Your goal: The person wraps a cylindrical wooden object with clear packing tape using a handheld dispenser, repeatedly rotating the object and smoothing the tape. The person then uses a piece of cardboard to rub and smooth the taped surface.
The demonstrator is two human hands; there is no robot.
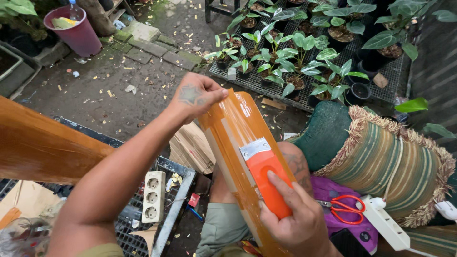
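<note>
A long parcel (233, 128) wrapped in shiny orange-brown tape leans across my lap. My left hand (197, 95) grips its far top end. My right hand (297, 219) holds an orange tape dispenser (266, 178) with a metal blade, pressed flat against the parcel's near part. A strip of tape runs along the parcel under the dispenser.
A striped fringed cushion (381, 162) lies to the right, with red-handled scissors (345, 207) on purple cloth and a white power strip (388, 226). Another power strip (153, 196) rests on a metal rack at left. Potted plants (295, 62) and a red bucket (78, 31) stand beyond.
</note>
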